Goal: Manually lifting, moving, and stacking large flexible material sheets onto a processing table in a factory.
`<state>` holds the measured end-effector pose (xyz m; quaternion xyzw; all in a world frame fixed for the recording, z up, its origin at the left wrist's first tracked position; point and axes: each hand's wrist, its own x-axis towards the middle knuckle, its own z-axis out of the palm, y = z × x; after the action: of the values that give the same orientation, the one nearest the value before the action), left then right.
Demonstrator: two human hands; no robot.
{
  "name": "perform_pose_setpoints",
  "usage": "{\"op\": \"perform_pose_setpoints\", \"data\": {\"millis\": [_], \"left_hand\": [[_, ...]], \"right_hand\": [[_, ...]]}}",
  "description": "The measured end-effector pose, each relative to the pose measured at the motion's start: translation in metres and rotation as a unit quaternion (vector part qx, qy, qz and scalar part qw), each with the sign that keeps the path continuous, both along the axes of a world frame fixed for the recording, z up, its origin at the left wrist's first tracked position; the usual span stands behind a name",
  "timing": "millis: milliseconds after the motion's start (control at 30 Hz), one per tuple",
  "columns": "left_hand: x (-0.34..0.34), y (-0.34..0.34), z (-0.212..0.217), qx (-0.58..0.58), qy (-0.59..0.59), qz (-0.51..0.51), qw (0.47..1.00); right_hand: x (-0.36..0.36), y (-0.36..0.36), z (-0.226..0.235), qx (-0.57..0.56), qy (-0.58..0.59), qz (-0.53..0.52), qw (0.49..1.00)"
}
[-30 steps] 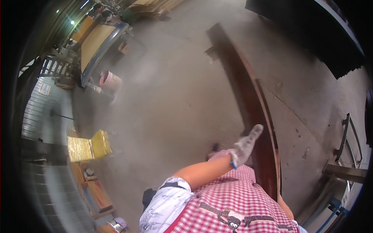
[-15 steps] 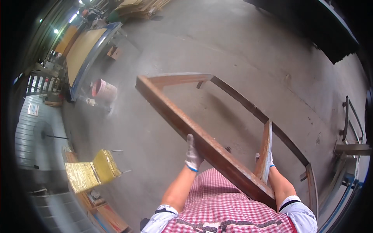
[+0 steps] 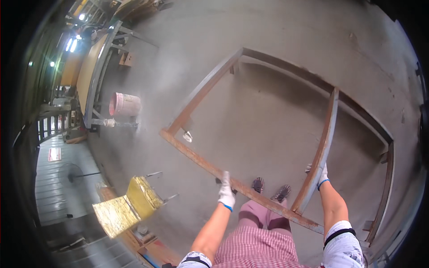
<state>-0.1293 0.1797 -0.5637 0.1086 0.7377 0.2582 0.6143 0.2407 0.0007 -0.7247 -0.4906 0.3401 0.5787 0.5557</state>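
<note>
1. Main item: one large, roughly rectangular frame of rust-brown and grey metal bars, divided by one crossbar; short stubs are seen at its edges. It is held in front of the body, over the grey concrete floor. Whether the floor is touched by its far side cannot be told.

2. Left hand, white-gloved with a blue cuff: clasped on the rusty near bar; part of the grip is hidden.

3. Right hand, gloved likewise: wrapped round the crossbar, with fingertips shown on its left side.

4. Progress, as judged: the frame has been taken up by both hands, and handling appears to be midway. Release by either hand is not yet done. No fresh coating is seen on the bars; bare, rusted metal is shown.

5. Surroundings, left side: one pink cylindrical bucket and one chair wrapped in shiny yellow sheeting, both well apart from the frame.

6. Loose item: one small white scrap, seen within the frame's outline, by its left corner.
</note>
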Motion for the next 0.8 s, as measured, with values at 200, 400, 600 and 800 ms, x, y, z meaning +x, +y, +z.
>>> {"op": "perform_pose_setpoints", "data": {"millis": [200, 400, 600, 800], "left_hand": [[-0.036, -0.025, -0.096, -0.142, 0.133, -0.094, 0.976], [-0.086, -0.052, -0.206, -0.155, 0.191, -0.087, 0.965], [-0.097, -0.062, -0.245, -0.182, 0.245, -0.122, 0.944], [-0.099, -0.074, -0.261, -0.125, 0.163, -0.056, 0.977]], "right_hand": [[-0.041, -0.039, -0.072, -0.042, -0.016, 0.050, 0.998], [-0.026, 0.003, -0.079, -0.028, -0.088, 0.046, 0.995], [-0.036, 0.016, -0.125, -0.106, -0.114, 0.040, 0.987], [-0.010, -0.005, -0.164, -0.068, -0.090, 0.085, 0.990]]}}
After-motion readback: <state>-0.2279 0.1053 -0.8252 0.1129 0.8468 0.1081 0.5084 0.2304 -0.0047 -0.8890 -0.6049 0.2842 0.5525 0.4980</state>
